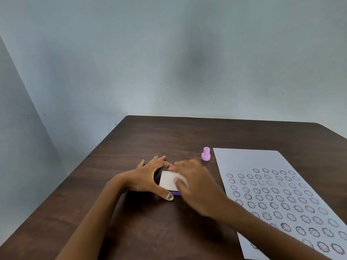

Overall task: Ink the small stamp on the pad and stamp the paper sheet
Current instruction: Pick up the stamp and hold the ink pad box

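Observation:
A small pink stamp (206, 154) stands upright on the dark wooden table (142, 139), just left of the paper sheet (249, 160), which carries several rows of round smiley prints. The ink pad (168, 180), a purple case with a white lid on top, lies near the middle of the table. My left hand (148, 178) grips the pad's left side between thumb and fingers. My right hand (195, 182) lies blurred over the pad's right part, fingers on the lid. Neither hand touches the stamp.
The table's far edge runs close to a pale blue wall (169, 62). The table's left edge slants toward me, with a wall corner beyond it. The paper sheet reaches out of view at the lower right.

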A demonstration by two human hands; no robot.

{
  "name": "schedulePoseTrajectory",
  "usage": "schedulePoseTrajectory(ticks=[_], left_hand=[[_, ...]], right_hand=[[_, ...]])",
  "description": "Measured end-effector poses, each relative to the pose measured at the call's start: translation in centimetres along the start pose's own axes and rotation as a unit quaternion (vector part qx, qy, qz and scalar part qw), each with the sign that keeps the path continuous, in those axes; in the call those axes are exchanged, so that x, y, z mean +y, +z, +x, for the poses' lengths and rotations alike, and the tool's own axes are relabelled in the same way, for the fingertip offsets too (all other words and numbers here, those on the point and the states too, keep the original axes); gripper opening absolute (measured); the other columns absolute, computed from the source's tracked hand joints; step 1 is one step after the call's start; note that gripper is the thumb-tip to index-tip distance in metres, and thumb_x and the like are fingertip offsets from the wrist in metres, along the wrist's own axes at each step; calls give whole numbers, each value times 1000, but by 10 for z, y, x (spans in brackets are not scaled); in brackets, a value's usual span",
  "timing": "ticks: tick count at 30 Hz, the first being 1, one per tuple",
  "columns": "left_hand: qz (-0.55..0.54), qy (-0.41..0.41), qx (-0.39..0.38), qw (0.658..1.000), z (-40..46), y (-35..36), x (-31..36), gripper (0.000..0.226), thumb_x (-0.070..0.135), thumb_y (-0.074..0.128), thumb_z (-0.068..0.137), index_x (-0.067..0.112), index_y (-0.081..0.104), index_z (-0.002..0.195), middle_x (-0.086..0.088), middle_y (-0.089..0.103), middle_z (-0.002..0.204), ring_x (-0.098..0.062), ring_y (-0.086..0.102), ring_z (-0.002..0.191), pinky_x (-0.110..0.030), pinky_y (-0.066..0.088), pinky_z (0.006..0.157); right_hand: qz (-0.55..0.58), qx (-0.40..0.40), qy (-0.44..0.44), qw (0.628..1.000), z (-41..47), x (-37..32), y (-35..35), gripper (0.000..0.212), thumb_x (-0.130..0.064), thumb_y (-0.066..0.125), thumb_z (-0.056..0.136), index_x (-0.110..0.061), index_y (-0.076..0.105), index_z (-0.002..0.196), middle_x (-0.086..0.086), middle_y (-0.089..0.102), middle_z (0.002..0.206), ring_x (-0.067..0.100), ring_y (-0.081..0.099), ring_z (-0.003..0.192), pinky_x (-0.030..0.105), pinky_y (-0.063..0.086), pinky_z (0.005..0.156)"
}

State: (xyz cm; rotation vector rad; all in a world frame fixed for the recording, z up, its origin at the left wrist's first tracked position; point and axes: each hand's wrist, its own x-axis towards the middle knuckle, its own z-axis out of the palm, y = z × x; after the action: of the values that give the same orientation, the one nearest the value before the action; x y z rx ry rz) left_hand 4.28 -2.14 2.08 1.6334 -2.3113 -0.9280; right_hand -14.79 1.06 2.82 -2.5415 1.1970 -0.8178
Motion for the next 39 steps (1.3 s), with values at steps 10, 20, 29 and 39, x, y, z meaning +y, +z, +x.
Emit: schedulePoseTrajectory(ticks=[10, 20, 29, 39], left_hand=[[9, -9, -11, 1000, 4, 0, 0, 63, 52, 77, 66, 44, 44, 119, 10, 4, 159, -10, -11, 145, -44, -18, 114], [7, -3, 26, 1000, 4, 1, -1, 64, 56, 72, 68, 40, 43, 123, 10, 11, 158, -9, -3, 145, -43, -11, 117], [1, -2, 30, 1000, 6, 1, -2, 66, 57, 73, 66, 40, 43, 123, 10, 13, 158, -9, -2, 145, -42, -11, 116], [-2, 4, 34, 999, 5, 2, -2, 65, 55, 75, 67, 41, 44, 122, 9, 13, 158, -11, -1, 145, -42, -11, 116]], right_hand=[[-1, 103, 162, 981, 47, 96, -20, 27, -20, 60, 84, -10, 60, 109, 12, 60, 117, 23, 54, 105, 26, 39, 85], [40, 109, 147, 982, 33, 92, -20, 18, -15, 67, 79, -8, 67, 96, 10, 72, 92, 4, 55, 70, 6, 37, 65], [63, 83, 120, 987, -16, 63, -31, 14, -17, 70, 77, -14, 69, 91, -7, 65, 81, -3, 57, 69, -5, 38, 69], [50, 40, 114, 991, -33, 52, -29, 26, -37, 62, 81, -23, 62, 104, -5, 66, 106, 1, 54, 88, 6, 40, 75]])
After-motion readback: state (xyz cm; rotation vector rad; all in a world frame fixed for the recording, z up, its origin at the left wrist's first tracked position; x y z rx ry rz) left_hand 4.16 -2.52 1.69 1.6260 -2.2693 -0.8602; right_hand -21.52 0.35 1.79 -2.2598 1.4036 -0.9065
